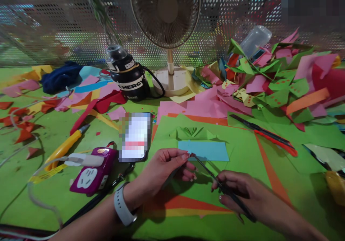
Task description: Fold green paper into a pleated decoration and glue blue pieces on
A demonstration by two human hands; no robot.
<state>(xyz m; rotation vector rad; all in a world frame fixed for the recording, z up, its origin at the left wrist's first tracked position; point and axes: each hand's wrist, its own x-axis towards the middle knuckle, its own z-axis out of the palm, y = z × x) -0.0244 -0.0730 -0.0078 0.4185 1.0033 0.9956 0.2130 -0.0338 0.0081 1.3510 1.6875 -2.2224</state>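
My left hand (168,167) pinches thumb and forefinger together on something too small to make out. A tiny dark red bit shows at those fingertips. My right hand (239,190) is wrapped round a long, slim dark tool (206,169), whose fine tip meets the left fingertips. Beyond the fingers lies a light blue paper rectangle (210,150). Behind it is a folded green paper piece (192,132) with a fan of pleats in its middle. Both rest on a green paper sheet (242,140), with orange and yellow sheets showing underneath.
A phone (136,137), a purple power bank (93,172) with a cable and a yellow cutter (66,147) lie left. A black bottle (126,75) and a fan (168,14) stand behind. Right are a red-and-black cutter (265,133) and a paper heap (280,79).
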